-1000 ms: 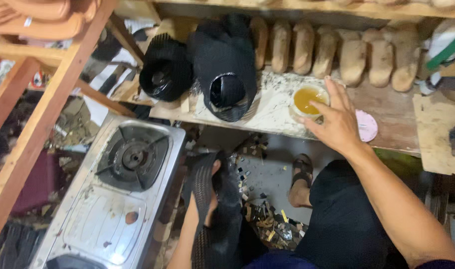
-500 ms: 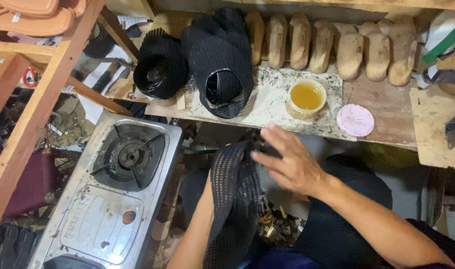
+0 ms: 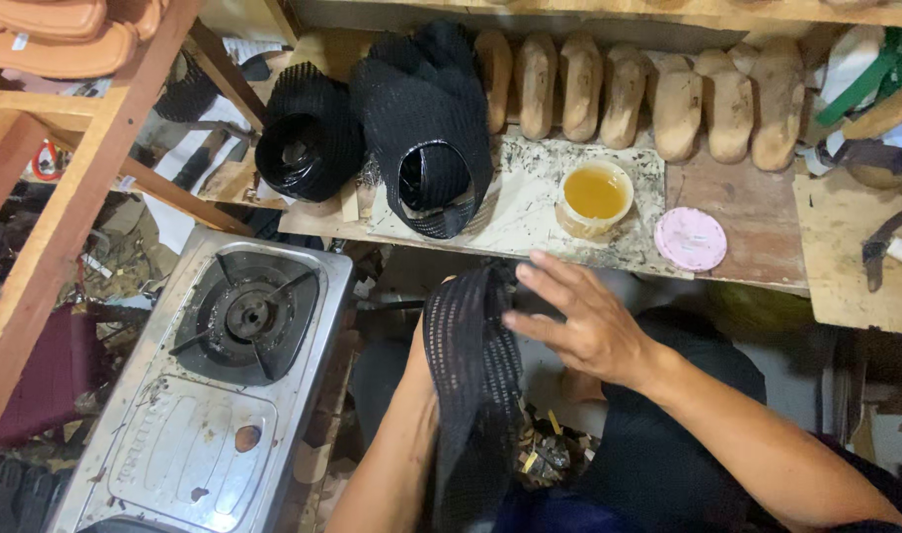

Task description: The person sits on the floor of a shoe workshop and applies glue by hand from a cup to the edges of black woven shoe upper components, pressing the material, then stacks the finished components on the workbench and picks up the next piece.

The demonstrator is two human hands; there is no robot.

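The right hand [image 3: 584, 326] lies flat and open, fingers spread, pressed against a black mesh shoe piece [image 3: 470, 385] held in front of the lap, below the tabletop [image 3: 737, 232]. The left hand is hidden inside or behind the mesh (whether it grips, I cannot tell). The step looks like smoothing or shaping the mesh. A cup of yellow glue [image 3: 595, 197] and its pink lid [image 3: 691, 238] sit just above; two finished mesh pieces [image 3: 426, 128] rest nearby. Next calls for steady pressure along the fabric.
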